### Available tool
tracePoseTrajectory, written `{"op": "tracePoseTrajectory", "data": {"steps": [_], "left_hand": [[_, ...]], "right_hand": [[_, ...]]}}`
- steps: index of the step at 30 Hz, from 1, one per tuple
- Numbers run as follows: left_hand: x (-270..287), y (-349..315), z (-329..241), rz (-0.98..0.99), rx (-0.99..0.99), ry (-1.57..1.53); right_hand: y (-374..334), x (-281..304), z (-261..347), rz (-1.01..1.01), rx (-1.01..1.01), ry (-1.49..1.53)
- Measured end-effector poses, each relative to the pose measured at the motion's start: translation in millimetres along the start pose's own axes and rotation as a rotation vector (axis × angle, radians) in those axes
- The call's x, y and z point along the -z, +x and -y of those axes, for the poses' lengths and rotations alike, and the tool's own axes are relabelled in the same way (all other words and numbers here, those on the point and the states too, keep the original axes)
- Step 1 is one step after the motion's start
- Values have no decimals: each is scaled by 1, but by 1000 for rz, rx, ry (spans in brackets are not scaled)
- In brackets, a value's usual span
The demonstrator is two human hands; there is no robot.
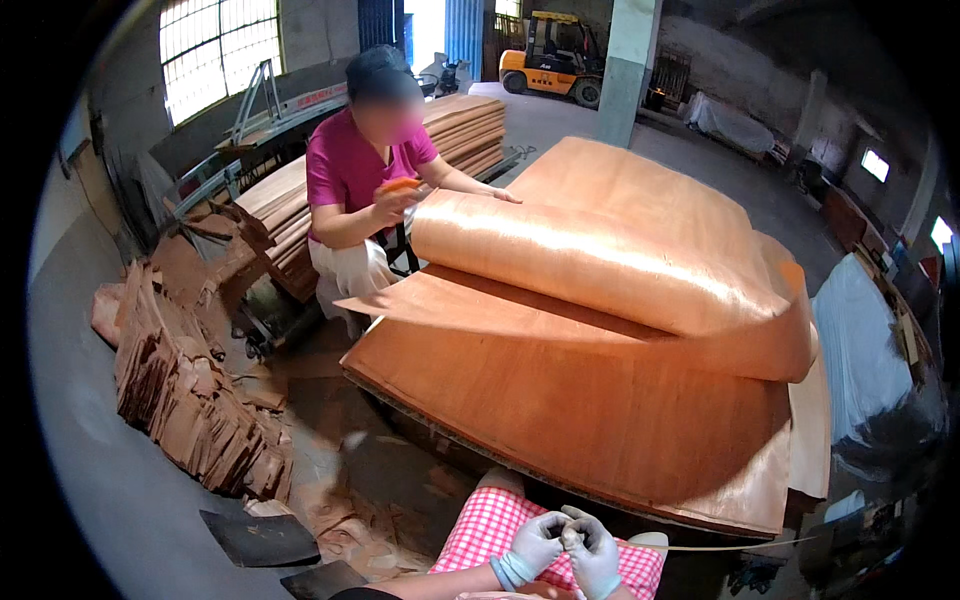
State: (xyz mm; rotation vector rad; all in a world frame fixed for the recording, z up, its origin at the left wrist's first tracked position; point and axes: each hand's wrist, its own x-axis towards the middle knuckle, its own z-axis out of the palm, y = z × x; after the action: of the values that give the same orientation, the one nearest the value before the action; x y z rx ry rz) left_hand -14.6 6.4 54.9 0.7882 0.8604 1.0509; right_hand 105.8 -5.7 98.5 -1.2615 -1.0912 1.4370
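Observation:
Over my lap, on a pink-and-white checked cloth (490,525), my two hands meet in white gloves. My left hand (540,541) has its fingers pinched together; what they hold is hidden. My right hand (592,556) is closed against it, fingertips touching the left ones. From the right hand a thin pale strip (725,547) runs out to the right, past my knee. In front of me lies a low stack of reddish-brown veneer sheets (590,425). A large loosely rolled veneer sheet (590,265) rests across it, its free edge curling up at the right.
Opposite sits a co-worker (365,170) in a magenta top, one hand on the roll, the other holding an orange object (400,185). Broken veneer pieces (190,390) pile up at left. Stacked boards (465,130), a pillar (628,80) and a yellow forklift (550,62) stand behind.

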Motion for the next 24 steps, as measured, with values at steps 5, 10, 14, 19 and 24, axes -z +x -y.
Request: {"op": "tracePoseTrajectory", "data": {"steps": [5, 10, 14, 19, 24], "left_hand": [[4, 9, 18, -51, -63, 109], [10, 11, 25, -87, 38, -176], [32, 32, 14, -210, -97, -495], [126, 85, -24, -565, -421, -297], [246, 128, -88, -942, -503, 307]], "right_hand": [[4, -7, -8, -65, 102, 106], [11, 6, 2, 80, 31, -319], [27, 33, 22, 36, 131, -885], [45, 94, 38, -58, -279, -624], [54, 201, 2, -103, -254, -952]]}}
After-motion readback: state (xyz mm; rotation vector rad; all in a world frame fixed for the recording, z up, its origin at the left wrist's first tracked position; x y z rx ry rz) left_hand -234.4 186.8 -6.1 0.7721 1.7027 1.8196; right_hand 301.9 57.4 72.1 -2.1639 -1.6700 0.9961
